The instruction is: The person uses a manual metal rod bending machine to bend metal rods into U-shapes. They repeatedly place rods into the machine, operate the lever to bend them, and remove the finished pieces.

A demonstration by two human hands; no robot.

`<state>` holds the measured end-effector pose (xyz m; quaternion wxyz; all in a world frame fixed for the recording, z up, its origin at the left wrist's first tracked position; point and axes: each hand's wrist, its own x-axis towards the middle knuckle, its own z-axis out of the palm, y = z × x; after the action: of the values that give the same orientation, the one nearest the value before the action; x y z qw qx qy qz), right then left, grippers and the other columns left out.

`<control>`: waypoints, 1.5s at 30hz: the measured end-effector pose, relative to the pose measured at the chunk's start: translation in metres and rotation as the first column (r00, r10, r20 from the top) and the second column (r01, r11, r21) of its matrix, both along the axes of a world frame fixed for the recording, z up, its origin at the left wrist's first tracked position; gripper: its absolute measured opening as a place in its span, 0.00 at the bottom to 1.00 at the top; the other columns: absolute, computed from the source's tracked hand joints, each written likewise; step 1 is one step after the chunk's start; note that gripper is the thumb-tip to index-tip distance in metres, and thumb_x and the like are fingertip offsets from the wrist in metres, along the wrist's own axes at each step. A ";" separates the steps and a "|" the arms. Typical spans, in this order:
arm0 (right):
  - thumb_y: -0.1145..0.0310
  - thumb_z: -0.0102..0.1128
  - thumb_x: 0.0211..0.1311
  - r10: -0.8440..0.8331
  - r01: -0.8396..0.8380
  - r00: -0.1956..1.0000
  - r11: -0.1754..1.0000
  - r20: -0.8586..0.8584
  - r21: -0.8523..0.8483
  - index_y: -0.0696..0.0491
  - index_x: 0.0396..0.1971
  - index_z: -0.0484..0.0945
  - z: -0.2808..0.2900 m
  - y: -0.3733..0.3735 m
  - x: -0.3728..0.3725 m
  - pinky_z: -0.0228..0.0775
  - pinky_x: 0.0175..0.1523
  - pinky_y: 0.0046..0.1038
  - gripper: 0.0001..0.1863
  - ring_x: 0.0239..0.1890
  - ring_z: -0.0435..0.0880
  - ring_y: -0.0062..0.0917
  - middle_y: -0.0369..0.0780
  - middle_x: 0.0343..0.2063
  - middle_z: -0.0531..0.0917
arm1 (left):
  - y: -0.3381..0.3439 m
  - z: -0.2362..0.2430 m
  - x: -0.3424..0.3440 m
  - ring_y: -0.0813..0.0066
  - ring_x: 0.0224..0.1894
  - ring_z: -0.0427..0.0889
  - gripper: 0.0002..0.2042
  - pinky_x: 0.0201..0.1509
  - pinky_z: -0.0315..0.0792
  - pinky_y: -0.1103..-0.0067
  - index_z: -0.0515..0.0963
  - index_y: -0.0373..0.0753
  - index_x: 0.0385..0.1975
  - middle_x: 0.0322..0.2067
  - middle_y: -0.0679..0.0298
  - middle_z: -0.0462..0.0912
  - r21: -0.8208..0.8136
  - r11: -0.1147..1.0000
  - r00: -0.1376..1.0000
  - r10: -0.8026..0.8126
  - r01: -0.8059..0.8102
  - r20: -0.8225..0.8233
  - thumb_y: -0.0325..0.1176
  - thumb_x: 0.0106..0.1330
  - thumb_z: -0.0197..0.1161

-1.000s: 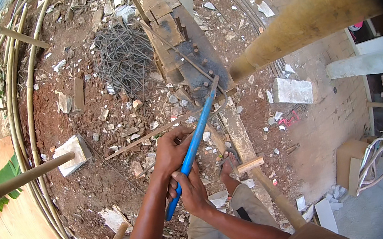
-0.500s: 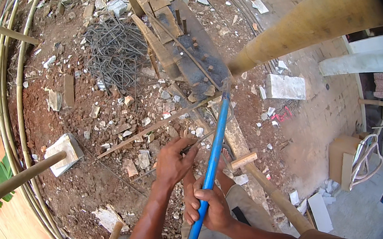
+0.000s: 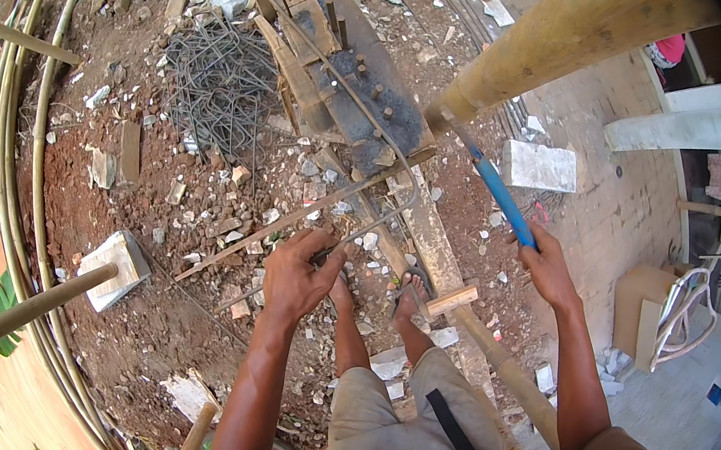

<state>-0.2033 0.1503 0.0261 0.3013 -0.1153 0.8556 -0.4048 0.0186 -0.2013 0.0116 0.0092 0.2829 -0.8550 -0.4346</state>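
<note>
In the head view, my left hand (image 3: 300, 271) grips a thin bent steel rod (image 3: 370, 225), which turns upward into a long straight piece along a wooden bench (image 3: 337, 143) with short upright pins and dark grit on it. My right hand (image 3: 542, 254), out to the right, holds a blue pipe tool (image 3: 501, 194) with a metal end pointing up toward the bench's near right corner. My sandalled right foot (image 3: 409, 296) stands by a pale plank (image 3: 435, 251) below the bench.
A thick bamboo pole (image 3: 573, 10) crosses the upper right. A tangle of steel wire (image 3: 219, 91) lies on rubble-strewn soil. A white block with a pole (image 3: 115, 285) stands left, another white block (image 3: 537, 167) right. Bamboo lengths run along the left; a cardboard box (image 3: 632, 308) sits lower right.
The blue tool has come away from the rod's bend and swung right in my right hand, no longer crossing my left. My left hand stays on the rod, slightly higher and further left.
</note>
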 end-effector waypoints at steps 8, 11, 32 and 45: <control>0.49 0.77 0.58 0.391 -0.325 0.904 0.891 -0.173 0.316 0.55 0.25 0.86 0.013 -0.041 -0.112 0.65 0.31 0.34 0.22 0.21 0.73 0.24 0.37 0.15 0.75 | 0.001 -0.020 0.002 0.64 0.28 0.85 0.14 0.35 0.77 0.70 0.86 0.37 0.32 0.29 0.59 0.86 0.074 0.997 0.999 0.031 -0.031 -0.005 0.43 0.63 0.75; 0.42 0.77 0.57 0.516 -0.406 0.830 0.820 -0.213 0.403 0.54 0.25 0.88 0.019 -0.055 -0.140 0.63 0.29 0.35 0.26 0.19 0.71 0.27 0.38 0.13 0.74 | 0.002 -0.027 0.000 0.68 0.26 0.82 0.14 0.32 0.75 0.71 0.85 0.36 0.30 0.25 0.60 0.84 0.093 0.995 0.999 0.037 -0.034 -0.031 0.41 0.62 0.76; 0.29 0.71 0.56 0.594 -0.399 0.759 0.749 -0.267 0.529 0.54 0.23 0.88 0.008 -0.073 -0.157 0.65 0.31 0.40 0.36 0.19 0.74 0.33 0.39 0.13 0.75 | 0.002 -0.042 -0.001 0.75 0.20 0.69 0.17 0.26 0.66 0.73 0.77 0.35 0.22 0.17 0.63 0.73 0.070 0.995 0.997 0.077 -0.077 -0.003 0.42 0.58 0.75; 0.24 0.71 0.51 0.399 -0.237 0.879 0.841 -0.261 0.486 0.53 0.20 0.86 -0.002 -0.055 -0.111 0.66 0.31 0.41 0.39 0.19 0.75 0.34 0.38 0.12 0.76 | -0.035 -0.036 -0.003 0.79 0.18 0.66 0.21 0.23 0.61 0.74 0.76 0.35 0.20 0.15 0.68 0.72 0.072 0.997 0.999 -0.021 0.024 -0.042 0.44 0.61 0.80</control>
<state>-0.3147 0.0957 0.0238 0.2252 -0.2575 0.9323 -0.1172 0.0156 -0.2360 -0.0241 0.0115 0.2642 -0.8415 -0.4710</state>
